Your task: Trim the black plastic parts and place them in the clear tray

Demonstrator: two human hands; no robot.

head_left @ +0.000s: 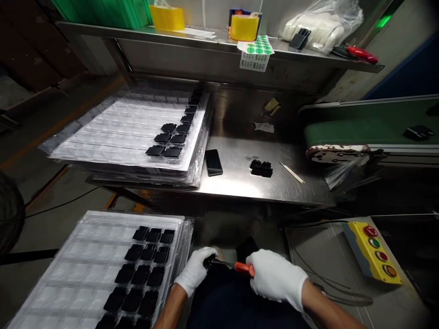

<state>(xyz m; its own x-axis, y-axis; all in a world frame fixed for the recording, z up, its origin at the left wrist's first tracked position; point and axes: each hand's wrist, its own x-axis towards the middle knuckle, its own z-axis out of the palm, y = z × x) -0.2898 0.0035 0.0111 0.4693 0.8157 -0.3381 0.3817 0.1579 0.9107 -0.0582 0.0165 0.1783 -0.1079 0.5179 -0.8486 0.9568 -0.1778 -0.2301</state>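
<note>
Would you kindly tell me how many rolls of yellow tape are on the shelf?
2: one yellow tape roll at the shelf's left, another near its middle. Others may be hidden.

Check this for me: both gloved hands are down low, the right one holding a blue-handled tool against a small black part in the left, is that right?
Not quite: the handle is orange, not blue. The head view shows the right hand holding an orange-handled tool against the small black part in the left hand, both gloved and down low.

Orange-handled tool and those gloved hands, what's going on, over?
Right hand shut on orange-handled tool. Left hand pinching small black part at its tip. Tray of black parts beside left hand, nothing between.
</note>
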